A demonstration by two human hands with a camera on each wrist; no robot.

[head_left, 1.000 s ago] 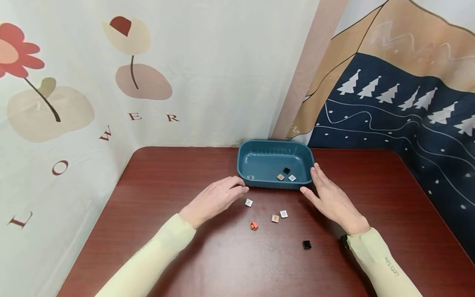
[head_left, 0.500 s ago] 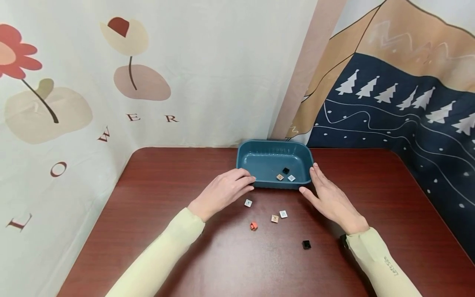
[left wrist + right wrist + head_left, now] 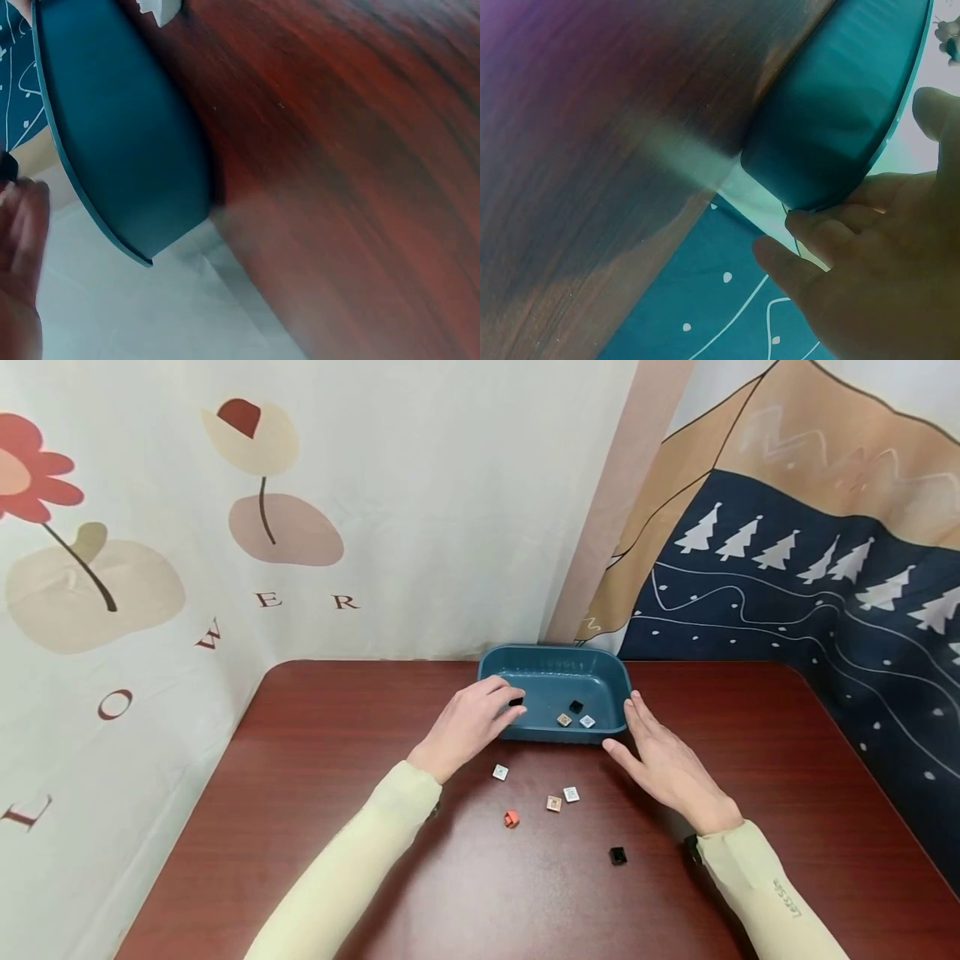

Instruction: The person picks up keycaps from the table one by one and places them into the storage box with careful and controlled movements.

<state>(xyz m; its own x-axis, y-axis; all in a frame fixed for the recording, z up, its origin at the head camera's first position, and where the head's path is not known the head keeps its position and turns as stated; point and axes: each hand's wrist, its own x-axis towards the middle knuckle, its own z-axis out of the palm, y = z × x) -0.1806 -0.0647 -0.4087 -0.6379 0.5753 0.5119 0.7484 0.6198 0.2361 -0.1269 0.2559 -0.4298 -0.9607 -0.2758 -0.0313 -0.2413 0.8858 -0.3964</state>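
Note:
My left hand reaches over the left end of the blue bin. Its thumb and fingers pinch a small black keycap, seen as a dark shape at the fingertips in the left wrist view. Straight fingers of my right hand rest along the bin's right end, thumb near the front corner. Inside the bin lie a black keycap, a tan keycap and a white keycap. My left hand hides the bin's front left corner.
In front of the bin, the dark red table bears a white keycap, another white keycap, a tan keycap, an orange keycap and a black keycap. A printed curtain hangs behind the table.
My left hand has moved right and forward, from the bin's front left corner to over its inside, and a black keycap now shows in its fingers. My right hand stays by the bin.

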